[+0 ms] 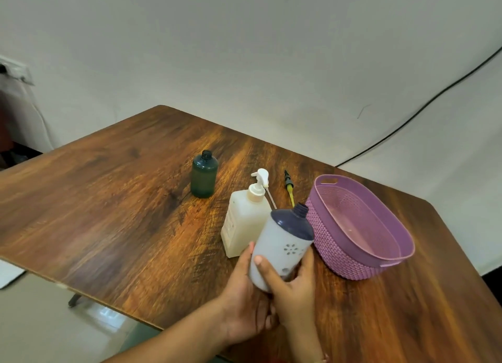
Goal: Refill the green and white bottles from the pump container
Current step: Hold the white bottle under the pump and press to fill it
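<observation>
From the head camera, a brown wood-grain table (122, 199) stands before a pale wall. Near its front edge both hands hold a white plastic bottle with a dark blue shoulder and an open, capless neck (282, 243). It is raised off the table and tilted, neck pointing up and to the right. The left hand (244, 303) cups the bottle's base and left side, its fingers curled round it. The right hand (293, 289) grips the lower body, thumb across the front and fingers (307, 258) wrapped round the right side.

Just behind the held bottle stands a translucent cream square pump container (244, 221), upright. Farther back and to the left, well apart, a small dark green round bottle without a cap (204, 176) stands upright. A white trigger spray head with a thin tube (261, 175) lies behind the pump container, and a black and yellow nozzle piece (289, 187) lies beside it. A purple oval plastic basket with a woven pattern (353, 262) sits to the right, near the held bottle. A black cable (434, 96) runs along the wall
</observation>
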